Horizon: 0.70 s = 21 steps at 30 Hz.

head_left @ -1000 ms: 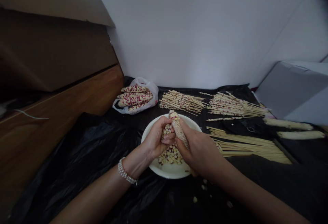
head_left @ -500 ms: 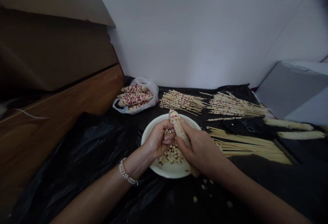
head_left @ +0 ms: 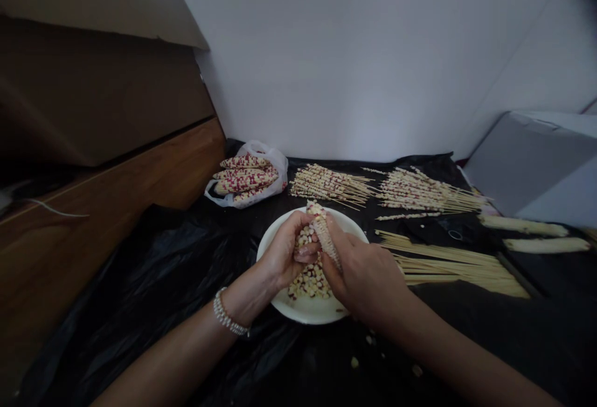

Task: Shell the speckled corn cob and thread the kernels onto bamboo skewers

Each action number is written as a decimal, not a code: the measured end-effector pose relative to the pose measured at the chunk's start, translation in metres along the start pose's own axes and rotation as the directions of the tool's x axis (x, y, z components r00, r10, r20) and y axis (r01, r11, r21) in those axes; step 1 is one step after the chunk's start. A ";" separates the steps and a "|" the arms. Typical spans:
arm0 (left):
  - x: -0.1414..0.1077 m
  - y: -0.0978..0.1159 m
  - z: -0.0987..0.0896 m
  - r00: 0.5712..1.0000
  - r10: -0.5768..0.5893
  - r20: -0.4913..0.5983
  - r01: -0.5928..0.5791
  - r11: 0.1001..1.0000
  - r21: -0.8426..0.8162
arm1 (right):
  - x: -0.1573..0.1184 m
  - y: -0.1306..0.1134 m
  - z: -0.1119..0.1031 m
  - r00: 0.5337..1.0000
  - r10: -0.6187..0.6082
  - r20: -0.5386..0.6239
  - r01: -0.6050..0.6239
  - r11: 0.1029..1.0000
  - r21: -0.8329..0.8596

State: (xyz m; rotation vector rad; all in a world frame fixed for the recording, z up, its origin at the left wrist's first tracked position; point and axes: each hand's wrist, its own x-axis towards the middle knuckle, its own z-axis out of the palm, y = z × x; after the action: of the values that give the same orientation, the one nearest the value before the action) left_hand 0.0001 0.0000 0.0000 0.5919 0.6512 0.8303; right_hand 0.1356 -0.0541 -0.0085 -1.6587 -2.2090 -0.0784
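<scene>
My right hand (head_left: 366, 273) grips a mostly stripped corn cob (head_left: 323, 228), held tilted over a white bowl (head_left: 303, 309). A few red and cream kernels remain at the cob's far tip. My left hand (head_left: 284, 250), with a bead bracelet at the wrist, is curled against the cob's left side, thumb pressed on it, with loose kernels cupped in its fingers. Loose kernels (head_left: 308, 281) lie heaped in the bowl beneath both hands.
Black plastic sheet (head_left: 153, 283) covers the surface. A white bag of red-speckled corn cobs (head_left: 246, 176) lies behind the bowl. Kernel-threaded skewers (head_left: 331, 183) and bare bamboo skewers (head_left: 448, 261) lie to the right, with two stripped cobs (head_left: 527, 227). Stray kernels (head_left: 373, 340) dot the sheet.
My hands have shifted only slightly on the cob; my right hand has slid a little higher along it, and more kernels sit in my left fingers than half a second ago.
</scene>
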 end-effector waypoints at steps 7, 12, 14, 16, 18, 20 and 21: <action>0.000 0.005 -0.002 1.000 -0.004 -0.003 0.004 0.995 -0.104 | 0.004 0.005 -0.002 0.999 -0.032 0.013 0.028 0.973 0.229; -0.001 0.003 -0.001 1.000 -0.011 -0.026 0.007 0.988 -0.155 | 0.005 0.007 0.002 0.998 -0.035 0.043 0.013 0.904 0.427; -0.001 0.003 -0.001 0.999 -0.010 -0.035 0.004 0.987 -0.163 | 0.005 0.007 0.004 0.998 -0.029 0.049 0.002 0.875 0.485; -0.001 0.003 -0.001 0.999 -0.012 -0.043 0.004 0.987 -0.162 | 0.006 0.007 0.005 0.998 -0.025 0.059 -0.011 0.840 0.543; -0.001 0.004 0.001 0.998 -0.023 -0.057 0.013 0.987 -0.158 | 0.007 0.007 0.005 0.997 -0.019 0.076 -0.029 0.807 0.590; -0.002 0.004 0.003 0.995 -0.030 -0.094 0.015 0.988 -0.155 | 0.007 0.007 0.004 0.995 -0.005 0.100 -0.059 0.778 0.626; -0.002 0.004 0.003 0.993 -0.031 -0.111 0.013 0.988 -0.154 | 0.008 0.008 0.004 0.994 0.000 0.113 -0.073 0.764 0.641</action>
State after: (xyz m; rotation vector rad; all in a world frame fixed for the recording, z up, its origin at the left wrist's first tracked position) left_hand -0.0005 0.0000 0.0059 0.4002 0.6889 0.8890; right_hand 0.1398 -0.0437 -0.0109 -1.3167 -1.9401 0.7251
